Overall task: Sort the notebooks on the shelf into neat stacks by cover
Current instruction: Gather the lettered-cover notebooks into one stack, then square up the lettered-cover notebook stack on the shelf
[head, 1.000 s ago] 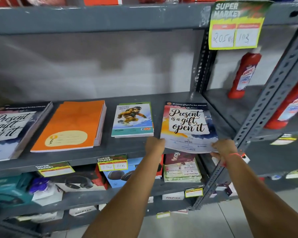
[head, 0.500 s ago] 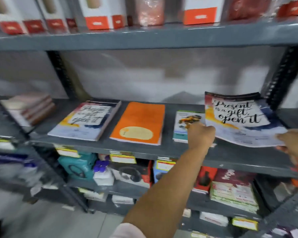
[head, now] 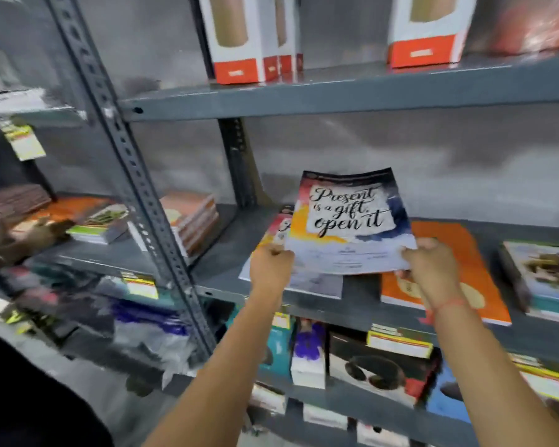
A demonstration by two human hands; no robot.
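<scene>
Both hands grip the "Present is a gift, open it" notebook (head: 349,221) by its near corners, left hand (head: 270,264) and right hand (head: 430,264) closed on it, tilted above the matching stack (head: 307,280) on the shelf (head: 226,279), left of the orange notebook (head: 446,250).

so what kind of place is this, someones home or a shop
Most likely a shop aisle. Grey slotted metal shelving carries yellow price tags on the shelf edges, and boxed goods stand above. Both hands, left hand and right hand, hold a notebook over a matching stack.
</scene>
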